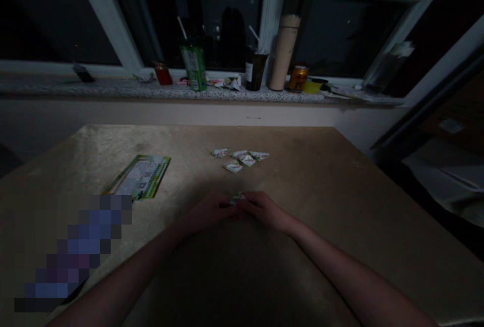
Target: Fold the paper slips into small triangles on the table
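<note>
Both hands meet over the near middle of the table. Between the fingertips of my left hand (212, 210) and my right hand (264, 209) is a small piece of folded printed paper (237, 198), green and white. The fingers of each hand are closed on it and hide most of it. Just beyond them lie several small folded paper pieces (247, 160), whitish with green and red print, grouped loosely with one a little apart to the left.
A green-edged printed packet (141, 175) lies left on the table (310, 165), by a pixelated patch. Along the windowsill (223, 95) stand a green cup (194, 67), a dark cup (255, 70) with a straw, a tall beige flask (284, 53), an orange can (298, 78) and a red jar (163, 74).
</note>
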A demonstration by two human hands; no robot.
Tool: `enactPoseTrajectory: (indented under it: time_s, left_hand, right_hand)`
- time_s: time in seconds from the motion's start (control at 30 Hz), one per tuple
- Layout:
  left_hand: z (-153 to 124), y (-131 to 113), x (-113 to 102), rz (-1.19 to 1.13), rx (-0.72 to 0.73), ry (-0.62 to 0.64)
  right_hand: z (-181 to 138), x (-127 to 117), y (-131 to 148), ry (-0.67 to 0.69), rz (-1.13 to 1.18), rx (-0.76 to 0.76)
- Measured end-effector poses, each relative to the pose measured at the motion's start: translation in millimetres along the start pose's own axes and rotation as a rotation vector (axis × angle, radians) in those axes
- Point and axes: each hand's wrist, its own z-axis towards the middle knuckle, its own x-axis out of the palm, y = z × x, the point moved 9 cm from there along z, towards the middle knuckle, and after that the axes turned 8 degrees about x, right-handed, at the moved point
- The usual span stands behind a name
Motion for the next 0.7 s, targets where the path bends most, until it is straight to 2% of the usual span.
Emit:
enactPoseTrajectory:
  time_s: [0.37,0.53,0.7]
  left_hand:
    - [0.4,-2.4,0.1,-0.015,0.018,0.045]
    - [0.5,-0.8,1.6,-0.015,-0.006,0.054]
    - [0.7,-1.6,2.9,-0.005,-0.026,0.048]
  right_hand:
    - [1.3,2.3,-0.7,0.003,0.063,0.01]
    - [2.9,-10.2,-6.0,-0.145,0.002,0.058]
    - [6.1,-6.4,-9.6,-0.058,0.192,0.087]
